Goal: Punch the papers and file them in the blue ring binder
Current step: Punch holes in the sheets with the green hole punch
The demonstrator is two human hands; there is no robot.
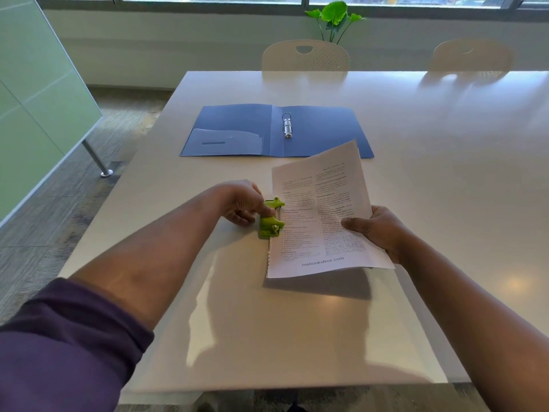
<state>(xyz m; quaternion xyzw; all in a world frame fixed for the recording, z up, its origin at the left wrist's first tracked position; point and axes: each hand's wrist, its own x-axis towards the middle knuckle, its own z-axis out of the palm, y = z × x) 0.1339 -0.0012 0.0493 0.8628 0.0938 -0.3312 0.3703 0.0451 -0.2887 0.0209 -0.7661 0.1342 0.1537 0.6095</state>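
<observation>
A blue ring binder point(237, 130) lies open and flat at the table's middle, its metal rings point(287, 125) closed and bare. Nearer me, a small green hole punch point(271, 221) sits on the table. My left hand point(242, 203) grips the punch from the left, thumb on its top. A thin stack of printed papers point(320, 215) has its left edge slid into the punch's slot. My right hand point(378, 230) holds the stack by its right edge, thumb on top, lifting that side slightly off the table.
The white table point(416, 144) stretches far to the right and back. Two pale chairs point(306, 56) stand at the far edge, with a green plant point(334, 17) behind by the window. A glass partition point(35, 99) stands on the left.
</observation>
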